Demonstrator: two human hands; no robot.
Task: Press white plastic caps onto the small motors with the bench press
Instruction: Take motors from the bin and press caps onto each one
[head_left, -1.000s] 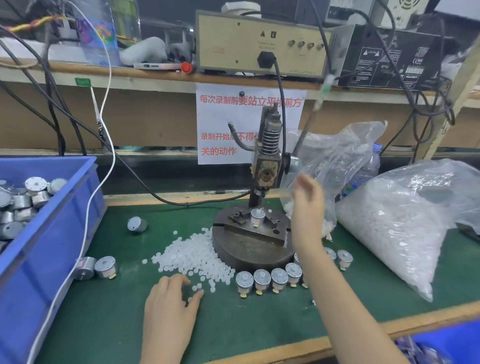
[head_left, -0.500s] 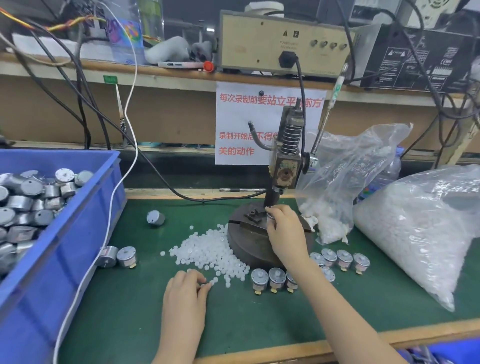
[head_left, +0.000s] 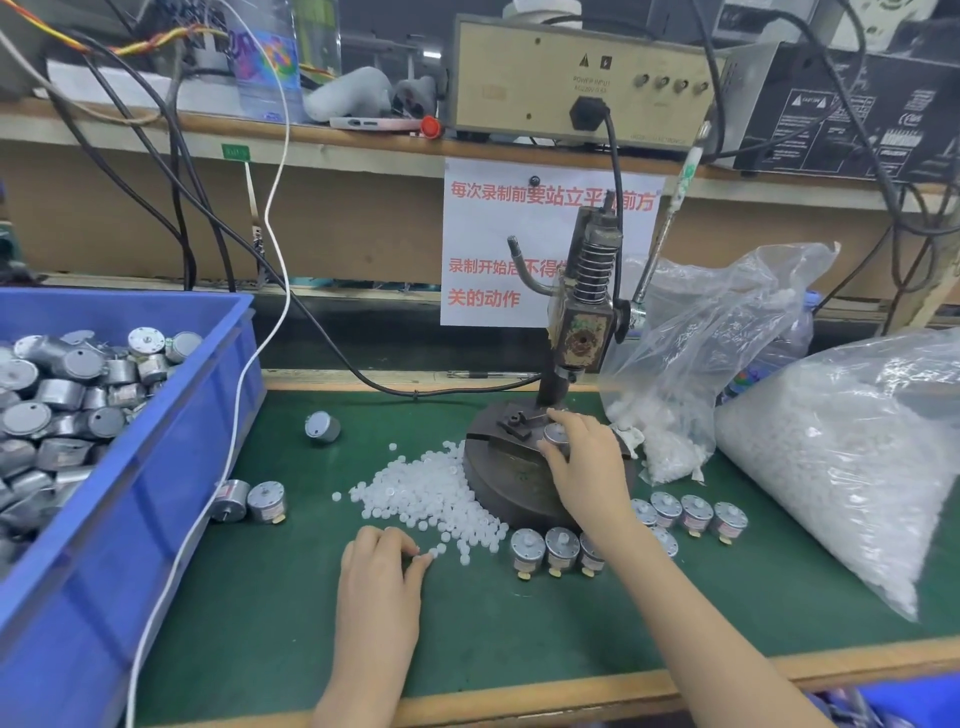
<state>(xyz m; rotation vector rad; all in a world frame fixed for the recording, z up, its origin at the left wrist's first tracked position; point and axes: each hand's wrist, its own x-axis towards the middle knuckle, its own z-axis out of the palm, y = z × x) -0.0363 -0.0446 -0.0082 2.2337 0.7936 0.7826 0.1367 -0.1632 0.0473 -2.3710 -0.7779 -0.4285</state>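
At the far left a blue bin (head_left: 156, 467) is heaped with bare motors (head_left: 67, 395), so most of the job looks to lie ahead. Three loose motors (head_left: 265, 501) lie near it on the green surface (head_left: 260, 649). No caps show on them.

A pile of white caps (head_left: 431, 488) is spread just left of the press (head_left: 582, 322). The left hand (head_left: 379, 577) rests at the pile's near edge, fingertips drawn together among the caps. I cannot tell whether its grip has closed on one.

The right hand (head_left: 587, 467) has its grip clamped round one motor (head_left: 555, 434) at the fixture on the press's round base. The fingers hide whether that motor carries a cap.

In front of the base and to its right stands a row of upright motors (head_left: 696, 512), probably finished pieces, though their tops are too small to confirm. Furthest right, two clear bags (head_left: 852, 467) hold a large stock of caps, which suggests a long run remains.
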